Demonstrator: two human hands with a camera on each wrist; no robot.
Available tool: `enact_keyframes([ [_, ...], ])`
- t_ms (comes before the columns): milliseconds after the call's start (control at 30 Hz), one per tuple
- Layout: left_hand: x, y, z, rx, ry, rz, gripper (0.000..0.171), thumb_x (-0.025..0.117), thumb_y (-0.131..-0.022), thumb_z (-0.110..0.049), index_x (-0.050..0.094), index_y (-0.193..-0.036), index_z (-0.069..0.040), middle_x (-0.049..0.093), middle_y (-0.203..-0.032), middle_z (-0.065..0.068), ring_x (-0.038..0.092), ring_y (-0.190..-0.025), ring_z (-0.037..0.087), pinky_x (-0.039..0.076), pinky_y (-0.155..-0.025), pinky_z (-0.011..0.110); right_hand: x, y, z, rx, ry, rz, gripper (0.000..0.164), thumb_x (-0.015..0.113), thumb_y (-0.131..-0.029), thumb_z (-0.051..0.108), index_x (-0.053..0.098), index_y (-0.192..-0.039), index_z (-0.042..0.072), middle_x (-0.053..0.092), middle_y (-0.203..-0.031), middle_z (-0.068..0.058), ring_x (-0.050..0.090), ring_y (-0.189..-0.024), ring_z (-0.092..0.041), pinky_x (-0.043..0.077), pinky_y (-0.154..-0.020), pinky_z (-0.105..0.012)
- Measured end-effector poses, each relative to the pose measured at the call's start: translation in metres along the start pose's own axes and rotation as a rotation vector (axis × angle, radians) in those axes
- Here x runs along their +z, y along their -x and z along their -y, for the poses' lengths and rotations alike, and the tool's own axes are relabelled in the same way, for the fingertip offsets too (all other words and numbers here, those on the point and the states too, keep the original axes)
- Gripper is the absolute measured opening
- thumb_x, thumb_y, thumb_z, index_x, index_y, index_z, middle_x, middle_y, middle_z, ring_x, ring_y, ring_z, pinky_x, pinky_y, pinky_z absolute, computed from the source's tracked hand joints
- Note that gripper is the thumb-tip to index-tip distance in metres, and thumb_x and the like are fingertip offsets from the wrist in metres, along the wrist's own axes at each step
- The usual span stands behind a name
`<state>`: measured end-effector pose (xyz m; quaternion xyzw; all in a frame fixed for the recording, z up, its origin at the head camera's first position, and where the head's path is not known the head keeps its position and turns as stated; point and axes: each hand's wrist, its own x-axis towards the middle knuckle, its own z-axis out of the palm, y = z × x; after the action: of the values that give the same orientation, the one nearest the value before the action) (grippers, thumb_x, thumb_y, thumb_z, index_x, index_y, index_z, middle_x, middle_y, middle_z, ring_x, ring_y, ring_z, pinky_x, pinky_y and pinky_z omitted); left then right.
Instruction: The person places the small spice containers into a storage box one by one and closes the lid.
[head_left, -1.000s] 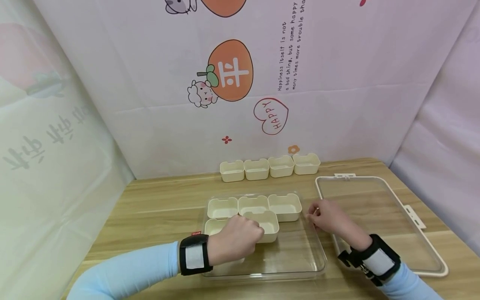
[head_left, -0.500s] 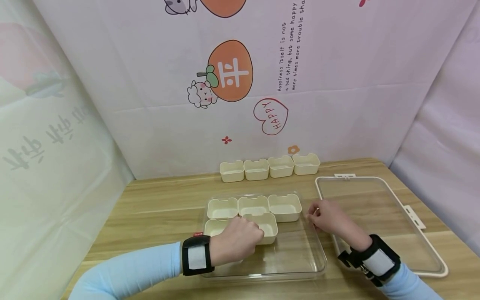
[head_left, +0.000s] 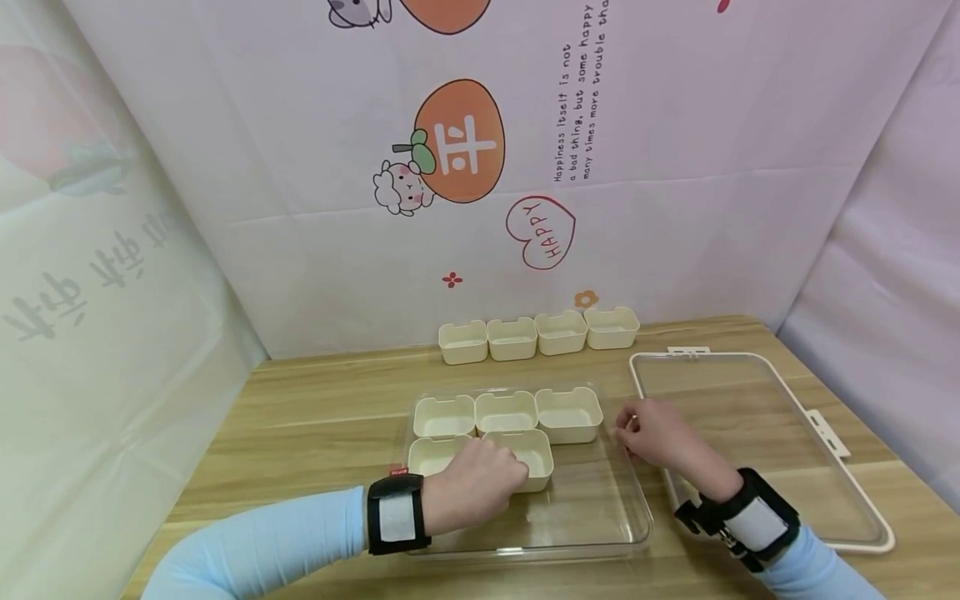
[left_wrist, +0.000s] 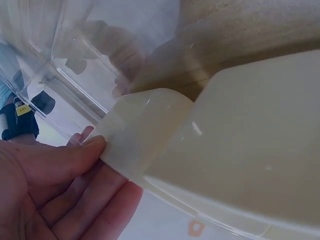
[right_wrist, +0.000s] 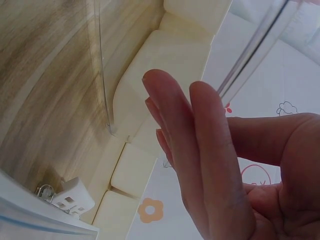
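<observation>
Inside the clear plastic box [head_left: 577, 548], cream bins stand in two rows. My left hand [head_left: 474, 487] pinches the near wall of the right-hand front-row bin [head_left: 536, 468]. In the left wrist view, the thumb lies on the outside of that bin [left_wrist: 142, 130]. Beside it, the other front-row bin [left_wrist: 250, 145] is partly covered by my hand in the head view. At the box's right side, my right hand [head_left: 660, 433] holds the clear rim [right_wrist: 252, 52] between thumb and fingers. Behind the front row are three more bins [head_left: 506, 414].
Several cream bins [head_left: 512, 340] line the table's back edge against the printed cloth. To the right lies a clear lid [head_left: 750, 433] with a white frame and clips [head_left: 828, 433]. The box stands on a wood-grain table [head_left: 322, 417].
My left hand has shifted slightly right and toward me, and the pinched bin has moved slightly toward me and left. My right hand keeps its place on the rim.
</observation>
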<state>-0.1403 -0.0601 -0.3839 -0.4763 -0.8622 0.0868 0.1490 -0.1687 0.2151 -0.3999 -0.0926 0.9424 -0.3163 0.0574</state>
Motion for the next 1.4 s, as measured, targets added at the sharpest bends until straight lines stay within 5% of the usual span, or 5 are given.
enact_keyframes([
  [1033,-0.0002,0.0042,-0.0019,-0.020,-0.038,0.024,0.023,0.064,-0.072,-0.005,0.058,-0.056,-0.020,0.050,-0.050,-0.010,0.037,-0.043,0.005,0.028,-0.034,0.025,-0.0024,0.0015,0.0031,-0.008,-0.018,0.006,0.012,0.063,-0.087,0.010,0.060,-0.083,-0.001,0.065,-0.068,-0.006,0.063,-0.054,-0.016,0.048,-0.049,-0.027],
  [1400,-0.0032,0.0038,-0.0016,-0.048,0.014,0.050,0.022,0.064,-0.070,-0.002,0.057,-0.057,-0.019,0.046,-0.049,-0.008,0.035,-0.044,0.006,0.025,-0.034,0.025,-0.0008,0.0005,0.0019,-0.003,-0.008,0.003,0.011,0.063,-0.087,0.010,0.061,-0.082,0.000,0.064,-0.067,-0.004,0.063,-0.054,-0.015,0.047,-0.050,-0.028],
])
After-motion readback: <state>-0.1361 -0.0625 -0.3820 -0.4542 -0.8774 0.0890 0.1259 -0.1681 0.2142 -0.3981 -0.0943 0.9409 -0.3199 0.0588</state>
